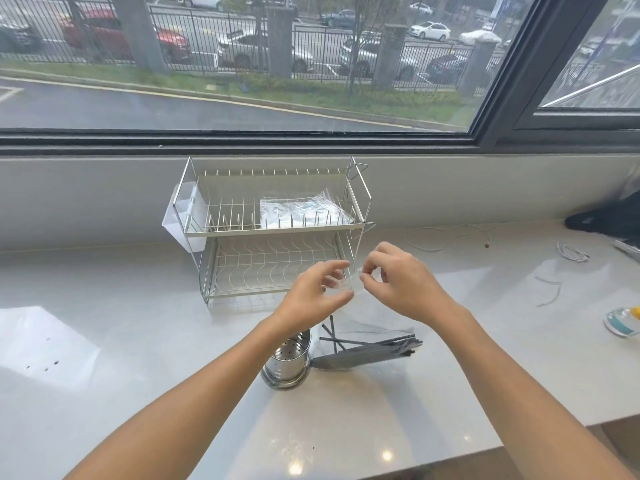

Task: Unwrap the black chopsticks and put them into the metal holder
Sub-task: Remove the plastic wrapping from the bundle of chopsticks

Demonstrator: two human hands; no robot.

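Both of my hands are raised above the counter, pinching the top of a clear plastic wrapper (347, 285) between them. My left hand (313, 295) grips its left side and my right hand (398, 278) its right side. The wrapper hangs down towards the bundle of black chopsticks (370, 351), which lies on the counter with a few sticks fanned out to the left. The perforated metal holder (289, 362) stands upright just left of the chopsticks, partly hidden behind my left forearm. I see nothing inside it.
A two-tier wire dish rack (273, 230) stands behind my hands against the window sill, with clear plastic on its upper tier. White cables (571, 252) and a dark cloth (609, 216) lie at the right. A plastic sheet (45, 344) lies at the left.
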